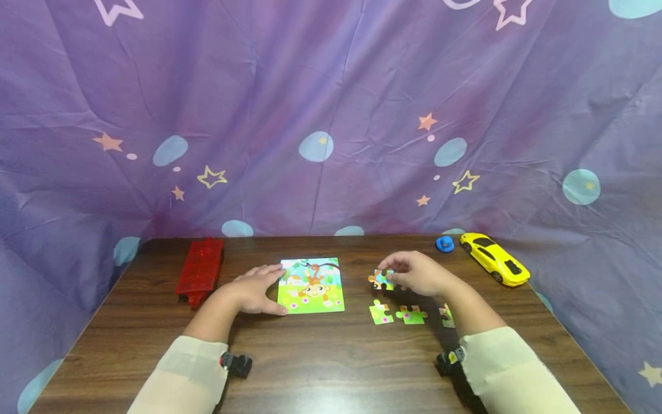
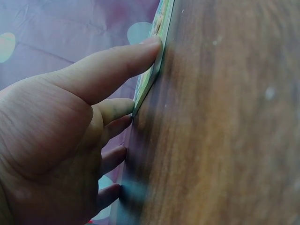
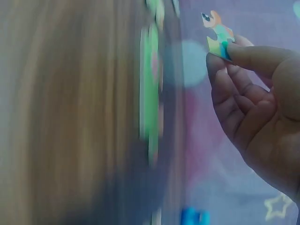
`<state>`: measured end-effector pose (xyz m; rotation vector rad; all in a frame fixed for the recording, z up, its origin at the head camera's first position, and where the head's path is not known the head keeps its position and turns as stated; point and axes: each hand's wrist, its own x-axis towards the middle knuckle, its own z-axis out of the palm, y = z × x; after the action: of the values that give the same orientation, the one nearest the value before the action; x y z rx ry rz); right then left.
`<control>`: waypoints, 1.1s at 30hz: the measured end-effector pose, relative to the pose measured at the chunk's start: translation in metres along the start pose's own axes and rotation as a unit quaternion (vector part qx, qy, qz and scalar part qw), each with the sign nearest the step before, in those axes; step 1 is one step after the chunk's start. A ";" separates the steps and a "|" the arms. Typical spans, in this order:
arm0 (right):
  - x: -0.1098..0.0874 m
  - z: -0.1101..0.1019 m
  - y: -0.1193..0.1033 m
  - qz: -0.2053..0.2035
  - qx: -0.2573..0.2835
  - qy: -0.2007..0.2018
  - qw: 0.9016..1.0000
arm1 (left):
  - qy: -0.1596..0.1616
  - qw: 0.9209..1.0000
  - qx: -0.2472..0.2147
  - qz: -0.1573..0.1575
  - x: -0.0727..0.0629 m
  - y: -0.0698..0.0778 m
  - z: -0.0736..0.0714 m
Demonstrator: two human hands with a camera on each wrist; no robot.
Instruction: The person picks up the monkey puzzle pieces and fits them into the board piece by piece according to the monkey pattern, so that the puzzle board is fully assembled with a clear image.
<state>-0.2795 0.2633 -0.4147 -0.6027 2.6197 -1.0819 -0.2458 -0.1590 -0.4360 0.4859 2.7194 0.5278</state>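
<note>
The right hand (image 1: pixel 416 273) pinches a jigsaw piece (image 1: pixel 381 280) with thumb and fingertips nearly together. The left hand (image 1: pixel 256 291) is spread wide, its thumb and forefinger touching the square monkey-picture board (image 1: pixel 311 286) at its eight and ten o'clock; the pinched piece is at the board's three. From that piece, a flower-printed piece (image 1: pixel 381 313) lies at six, a green-edged piece (image 1: pixel 412 316) between four and five, and a partly hidden piece (image 1: pixel 448 317) at four. Farther out, a blue hat-shaped toy (image 1: pixel 445 244) sits at two, beside a yellow toy sports car (image 1: pixel 495 259); a red toy (image 1: pixel 201 266) is at the board's nine.
</note>
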 end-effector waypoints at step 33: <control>0.078 0.077 -0.052 -0.034 -0.004 -0.038 0.999 | 0.004 1.000 0.005 0.000 0.002 -0.001 0.001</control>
<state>-0.3053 0.1473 -0.4360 -0.7264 2.5572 -1.0461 -0.2472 -0.1589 -0.4373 0.4865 2.7301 0.5181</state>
